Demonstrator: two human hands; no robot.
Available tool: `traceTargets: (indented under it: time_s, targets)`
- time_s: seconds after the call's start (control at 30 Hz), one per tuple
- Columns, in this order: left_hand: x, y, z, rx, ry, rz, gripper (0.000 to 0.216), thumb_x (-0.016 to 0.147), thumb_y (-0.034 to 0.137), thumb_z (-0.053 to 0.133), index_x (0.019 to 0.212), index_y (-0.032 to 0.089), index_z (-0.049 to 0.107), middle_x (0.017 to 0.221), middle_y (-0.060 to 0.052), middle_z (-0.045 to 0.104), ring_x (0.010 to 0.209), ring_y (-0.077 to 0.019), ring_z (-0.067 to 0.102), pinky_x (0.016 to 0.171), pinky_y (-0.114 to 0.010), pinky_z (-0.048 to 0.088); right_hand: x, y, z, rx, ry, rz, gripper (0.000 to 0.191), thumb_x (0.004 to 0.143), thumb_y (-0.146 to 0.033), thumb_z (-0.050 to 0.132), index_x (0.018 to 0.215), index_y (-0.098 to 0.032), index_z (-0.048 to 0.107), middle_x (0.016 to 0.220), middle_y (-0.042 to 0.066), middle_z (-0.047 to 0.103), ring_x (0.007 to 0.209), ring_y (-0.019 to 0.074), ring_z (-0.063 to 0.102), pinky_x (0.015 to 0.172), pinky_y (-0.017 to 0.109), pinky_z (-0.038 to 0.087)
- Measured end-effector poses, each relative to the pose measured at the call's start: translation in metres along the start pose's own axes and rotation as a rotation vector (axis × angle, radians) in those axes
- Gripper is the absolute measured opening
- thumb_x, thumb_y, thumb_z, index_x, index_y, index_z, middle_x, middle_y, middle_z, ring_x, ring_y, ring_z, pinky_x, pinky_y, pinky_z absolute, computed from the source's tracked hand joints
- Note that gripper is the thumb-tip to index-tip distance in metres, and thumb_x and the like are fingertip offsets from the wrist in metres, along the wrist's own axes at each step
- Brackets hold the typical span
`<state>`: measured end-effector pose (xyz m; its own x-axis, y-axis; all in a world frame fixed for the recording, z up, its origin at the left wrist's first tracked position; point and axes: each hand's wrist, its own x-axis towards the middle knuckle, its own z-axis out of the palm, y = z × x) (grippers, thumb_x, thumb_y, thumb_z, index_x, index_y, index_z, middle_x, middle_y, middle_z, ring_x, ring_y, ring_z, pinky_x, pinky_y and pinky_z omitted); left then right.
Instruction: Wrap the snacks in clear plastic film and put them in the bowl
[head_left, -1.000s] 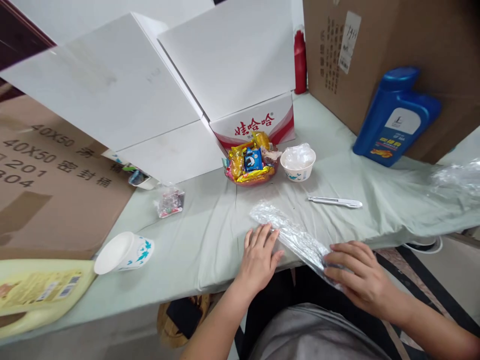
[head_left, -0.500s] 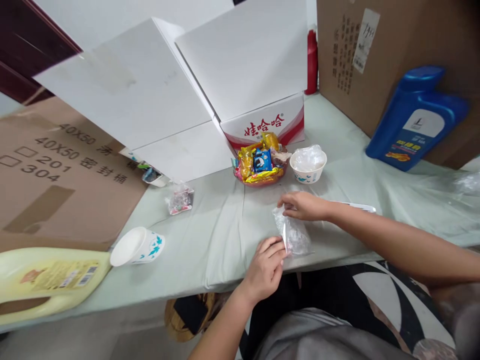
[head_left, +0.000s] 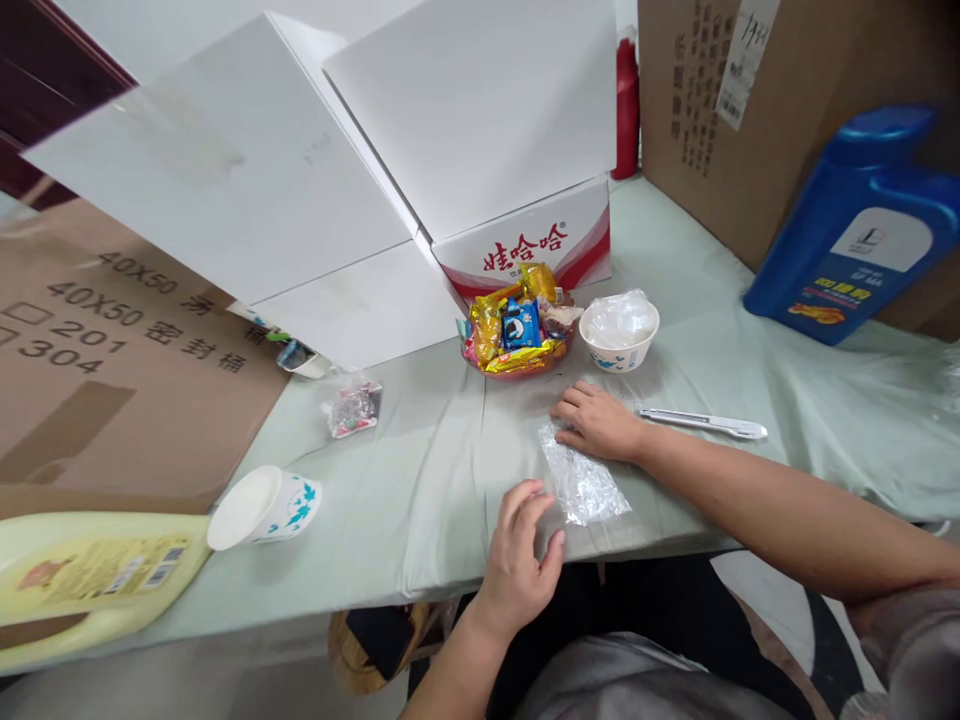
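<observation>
A clear plastic bag [head_left: 589, 485] lies flattened on the cloth near the table's front edge. My right hand [head_left: 600, 425] rests at its far end, fingers stretched out to the left and thumb lying on the plastic. Left of the bag hovers my left hand [head_left: 517, 560], open, its fingers apart and lightly bent with nothing in them. A white utility knife [head_left: 705, 424] lies just right of my right wrist. Beyond my right hand stand a paper bowl [head_left: 619, 350] with clear plastic in it and a dish of wrapped snacks [head_left: 517, 330].
On the left are a tipped paper cup [head_left: 274, 505], a yellow bottle [head_left: 97, 575] and a small wrapped packet [head_left: 354, 408]. White boxes [head_left: 480, 120] stand at the back, a blue bottle [head_left: 855, 230] and a cardboard box [head_left: 720, 170] at the right. A stool [head_left: 352, 650] is below the table.
My left hand has come off the bag and drawn back with its fingers spread. The bag now lies flatter, and my right hand has loosened over its far end. The view has shifted slightly.
</observation>
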<state>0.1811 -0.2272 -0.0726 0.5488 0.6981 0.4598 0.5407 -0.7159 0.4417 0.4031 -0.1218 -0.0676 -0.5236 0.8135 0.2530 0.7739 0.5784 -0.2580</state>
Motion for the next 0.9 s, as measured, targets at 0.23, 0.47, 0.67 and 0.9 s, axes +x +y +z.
traceTargets:
  time_s: [0.23,0.47,0.67,0.9]
  targets:
    - [0.01,0.005,0.005,0.058,-0.139,0.151,0.024,0.09,0.012,0.052,0.109,0.019,0.063,0.104,-0.009,0.068,0.115,-0.027,0.059,0.097,-0.048,0.052,0.0,0.011,-0.01,-0.021,0.033,0.091,0.03,0.088,-0.035,0.062,0.108,-0.013,0.067,0.106,0.015,0.062,0.101,0.029,0.05,0.086,0.039,0.038]
    - [0.007,0.004,0.007,0.066,-0.119,0.144,0.023,0.091,0.009,0.049,0.105,0.02,0.064,0.102,-0.008,0.068,0.111,-0.0253,0.061,0.093,-0.045,0.054,-0.009,0.022,-0.034,0.345,-0.112,-0.114,0.019,0.084,-0.036,0.068,0.091,-0.019,0.071,0.078,0.002,0.067,0.073,0.0158,0.058,0.066,0.026,0.038]
    - [0.031,0.009,-0.007,-0.037,-0.136,0.077,0.017,0.093,0.011,0.044,0.097,0.018,0.059,0.104,-0.01,0.066,0.111,-0.0238,0.059,0.097,-0.043,0.049,-0.012,0.005,-0.039,0.295,-0.386,-0.139,0.022,0.073,-0.033,0.077,0.091,-0.022,0.072,0.077,-0.001,0.07,0.07,0.0146,0.06,0.059,0.024,0.032]
    - [0.09,-0.023,0.003,0.141,-0.197,-0.203,0.019,0.098,0.021,0.035,0.1,0.02,0.054,0.079,-0.003,0.066,0.067,-0.0182,0.065,0.062,-0.029,0.048,-0.011,0.012,-0.037,0.409,-0.313,-0.006,0.025,0.087,-0.015,0.052,0.102,-0.019,0.071,0.087,0.004,0.073,0.074,0.0159,0.063,0.066,0.025,0.039]
